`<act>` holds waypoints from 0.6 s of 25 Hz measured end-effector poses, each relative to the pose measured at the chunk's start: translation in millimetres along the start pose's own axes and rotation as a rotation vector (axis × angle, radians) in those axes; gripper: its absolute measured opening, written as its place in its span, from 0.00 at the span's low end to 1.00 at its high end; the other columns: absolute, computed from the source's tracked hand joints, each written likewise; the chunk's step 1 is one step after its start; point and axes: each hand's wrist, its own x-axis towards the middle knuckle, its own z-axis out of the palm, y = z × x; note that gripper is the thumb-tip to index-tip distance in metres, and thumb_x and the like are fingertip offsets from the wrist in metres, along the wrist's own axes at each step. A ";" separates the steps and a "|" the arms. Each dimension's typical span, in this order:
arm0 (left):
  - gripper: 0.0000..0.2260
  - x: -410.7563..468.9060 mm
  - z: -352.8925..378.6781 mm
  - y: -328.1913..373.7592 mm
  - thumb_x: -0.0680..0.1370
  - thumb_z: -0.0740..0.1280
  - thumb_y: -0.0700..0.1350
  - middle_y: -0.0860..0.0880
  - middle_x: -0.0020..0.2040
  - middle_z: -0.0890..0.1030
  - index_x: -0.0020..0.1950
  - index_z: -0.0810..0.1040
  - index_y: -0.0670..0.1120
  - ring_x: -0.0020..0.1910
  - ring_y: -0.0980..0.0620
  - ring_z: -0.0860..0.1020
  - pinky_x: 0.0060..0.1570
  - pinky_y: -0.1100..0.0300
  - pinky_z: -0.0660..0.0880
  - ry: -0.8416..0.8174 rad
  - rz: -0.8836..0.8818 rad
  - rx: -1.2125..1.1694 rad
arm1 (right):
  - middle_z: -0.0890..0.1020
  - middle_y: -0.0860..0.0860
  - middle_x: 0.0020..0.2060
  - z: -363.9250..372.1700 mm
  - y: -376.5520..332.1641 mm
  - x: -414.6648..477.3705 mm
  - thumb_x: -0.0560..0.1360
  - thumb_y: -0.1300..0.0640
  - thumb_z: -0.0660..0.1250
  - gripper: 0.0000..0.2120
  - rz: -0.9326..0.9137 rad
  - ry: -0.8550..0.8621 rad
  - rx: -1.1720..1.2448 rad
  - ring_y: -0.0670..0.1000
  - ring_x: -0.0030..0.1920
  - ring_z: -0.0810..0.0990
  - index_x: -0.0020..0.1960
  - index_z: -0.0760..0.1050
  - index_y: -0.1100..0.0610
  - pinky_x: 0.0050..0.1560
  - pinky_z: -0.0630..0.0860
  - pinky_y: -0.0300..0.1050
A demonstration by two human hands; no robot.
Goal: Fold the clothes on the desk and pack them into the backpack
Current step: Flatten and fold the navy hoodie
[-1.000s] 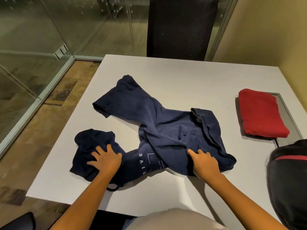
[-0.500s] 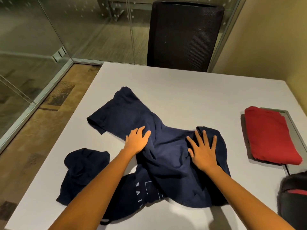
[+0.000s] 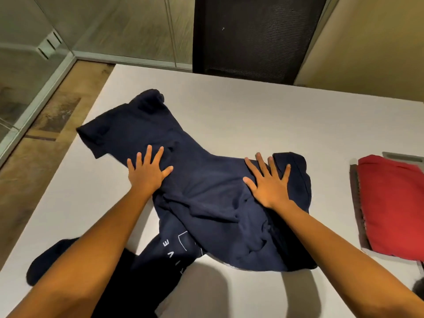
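Observation:
A crumpled navy T-shirt [image 3: 202, 193] with white lettering lies across the middle of the white desk [image 3: 241, 106]. My left hand [image 3: 146, 173] presses flat on its left part, fingers spread and straight. On the shirt's right part my right hand [image 3: 268, 182] lies flat too, fingers fanned out. A folded red garment [image 3: 392, 207] lies at the desk's right side. Only a dark sliver of the backpack [image 3: 418, 288] shows at the lower right edge.
A black mesh chair [image 3: 252, 35] stands behind the desk's far edge. Glass walls and a wooden floor [image 3: 39, 143] run along the left. Under the red garment lies a grey flat panel [image 3: 360, 214]. A beige wall is at the right.
Both hands left the shirt's near edge and moved farther up onto it, now spread flat. The view shifted closer and forward, so the backpack slid almost out of frame.

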 end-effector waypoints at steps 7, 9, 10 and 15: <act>0.31 47.7 -36.2 -27.2 0.79 0.59 0.61 0.43 0.76 0.62 0.78 0.54 0.52 0.73 0.39 0.62 0.68 0.37 0.58 0.222 0.016 -0.101 | 0.64 0.57 0.75 -25.0 -21.5 72.3 0.82 0.54 0.57 0.19 -0.140 0.272 0.194 0.58 0.77 0.56 0.72 0.67 0.57 0.75 0.45 0.58; 0.22 25.5 -39.0 -25.4 0.80 0.62 0.55 0.44 0.66 0.74 0.71 0.68 0.46 0.64 0.41 0.73 0.63 0.42 0.68 0.424 0.229 -0.348 | 0.76 0.58 0.65 -29.7 -19.3 61.6 0.75 0.68 0.62 0.18 -0.297 0.281 0.240 0.60 0.69 0.70 0.62 0.76 0.59 0.73 0.57 0.54; 0.18 8.7 -39.1 -25.2 0.81 0.61 0.54 0.46 0.61 0.78 0.66 0.73 0.45 0.59 0.44 0.76 0.60 0.46 0.70 0.458 0.350 -0.453 | 0.78 0.57 0.61 -31.1 -14.6 51.4 0.71 0.71 0.63 0.20 -0.375 0.222 0.235 0.60 0.64 0.73 0.60 0.77 0.59 0.70 0.63 0.54; 0.13 -64.1 -11.8 -39.8 0.79 0.57 0.56 0.59 0.51 0.78 0.49 0.79 0.51 0.57 0.59 0.73 0.66 0.58 0.60 0.412 0.595 -0.478 | 0.78 0.56 0.55 -48.2 6.0 19.0 0.68 0.65 0.69 0.16 -0.461 0.171 -0.035 0.60 0.52 0.75 0.55 0.76 0.58 0.48 0.70 0.50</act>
